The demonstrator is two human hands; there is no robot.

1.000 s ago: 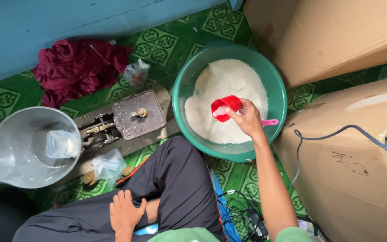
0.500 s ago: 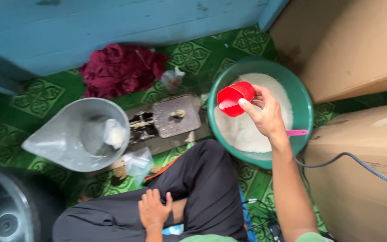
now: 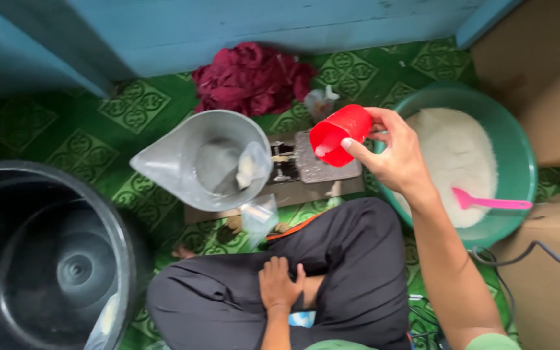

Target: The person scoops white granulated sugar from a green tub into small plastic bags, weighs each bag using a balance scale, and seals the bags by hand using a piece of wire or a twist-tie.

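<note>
The right hand (image 3: 393, 155) grips a red cup (image 3: 338, 135), fingers curled round it. The cup hangs tipped over a small metal scale (image 3: 322, 170), just left of the green bowl (image 3: 520, 162). A little white powder sits inside the cup. The green bowl holds a big heap of white powder (image 3: 452, 162) and a pink scoop (image 3: 490, 202) — its right rim is close to a brown box (image 3: 539, 65). Left of the bowl, past the scale, sits a grey funnel pan (image 3: 192, 165) with a small bag (image 3: 251, 165) inside. The left hand (image 3: 279, 285) lies flat and loose on the dark trouser leg (image 3: 351, 259).
</note>
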